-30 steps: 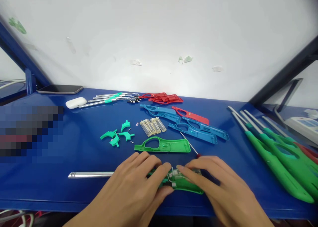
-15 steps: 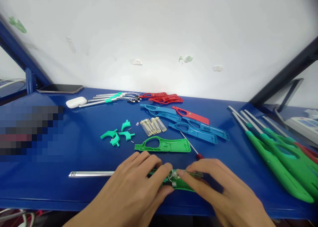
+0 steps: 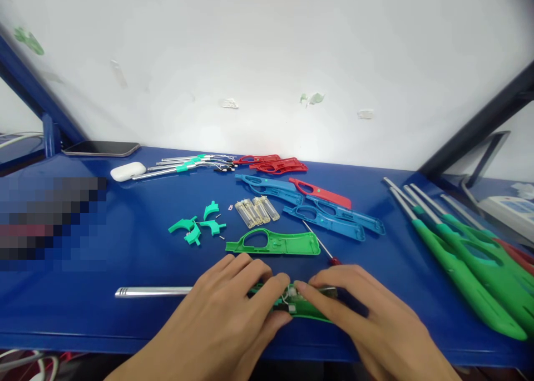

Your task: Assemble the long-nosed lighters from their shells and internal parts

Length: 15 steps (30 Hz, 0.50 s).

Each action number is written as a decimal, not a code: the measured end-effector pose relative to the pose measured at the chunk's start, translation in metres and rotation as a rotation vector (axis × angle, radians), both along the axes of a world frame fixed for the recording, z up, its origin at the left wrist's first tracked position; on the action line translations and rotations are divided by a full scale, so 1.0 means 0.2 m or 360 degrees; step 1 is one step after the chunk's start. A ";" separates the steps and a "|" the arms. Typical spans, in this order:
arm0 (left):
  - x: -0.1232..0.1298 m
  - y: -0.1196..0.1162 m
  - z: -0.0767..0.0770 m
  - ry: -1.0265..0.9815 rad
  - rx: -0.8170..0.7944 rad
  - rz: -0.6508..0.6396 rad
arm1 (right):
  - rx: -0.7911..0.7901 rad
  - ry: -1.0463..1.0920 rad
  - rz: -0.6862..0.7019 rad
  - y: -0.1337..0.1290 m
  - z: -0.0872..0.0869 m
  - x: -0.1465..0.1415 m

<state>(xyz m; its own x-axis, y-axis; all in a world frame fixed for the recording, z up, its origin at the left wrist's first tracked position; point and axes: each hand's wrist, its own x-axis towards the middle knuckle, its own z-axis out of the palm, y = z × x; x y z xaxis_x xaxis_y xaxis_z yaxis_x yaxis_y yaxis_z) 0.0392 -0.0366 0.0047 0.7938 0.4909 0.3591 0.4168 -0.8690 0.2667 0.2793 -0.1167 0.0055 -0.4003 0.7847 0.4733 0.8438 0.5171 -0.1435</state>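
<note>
An opened green utility lighter (image 3: 311, 311) lies near the table's front edge, its silver tube (image 3: 154, 292) pointing left. My left hand (image 3: 233, 303) is wrapped over the middle of it, thumb and fingers closed around the white wires and black part. My right hand (image 3: 367, 314) pinches a clear fuel tank (image 3: 327, 292) at the handle part, index finger and thumb close to its valve end. How deep the tank sits in the shell is hidden by my fingers. Just beyond lies the matching green shell half (image 3: 292, 243), inner side up.
Behind are teal triggers (image 3: 192, 235), more clear tanks (image 3: 252, 213), blue shells (image 3: 325, 222), red shells (image 3: 279, 164) and wired metal tubes (image 3: 179, 168). A screwdriver (image 3: 334, 260) lies by my right hand. Assembled green lighters (image 3: 471, 258) lie right; a phone (image 3: 101, 148) and white case (image 3: 128, 172) left.
My right fingers and the clear tank have shifted slightly left along the lighter. My left hand stays almost where it was.
</note>
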 end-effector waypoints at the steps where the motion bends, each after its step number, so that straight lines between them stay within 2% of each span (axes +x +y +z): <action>1: 0.00 0.00 0.00 0.0000 -0.0001 0.0002 | -0.0025 -0.0006 0.0002 0.00 -0.01 0.00; 15: 0.00 0.00 0.01 -0.0017 -0.0052 -0.0040 | -0.0269 0.0011 -0.0060 -0.01 -0.09 0.02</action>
<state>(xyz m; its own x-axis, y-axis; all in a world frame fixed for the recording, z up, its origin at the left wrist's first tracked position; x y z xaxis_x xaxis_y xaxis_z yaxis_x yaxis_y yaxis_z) 0.0401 -0.0359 0.0061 0.8022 0.4825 0.3517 0.3921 -0.8699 0.2991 0.2828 -0.1194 -0.0117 -0.3665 0.8676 0.3362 0.8608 0.4533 -0.2314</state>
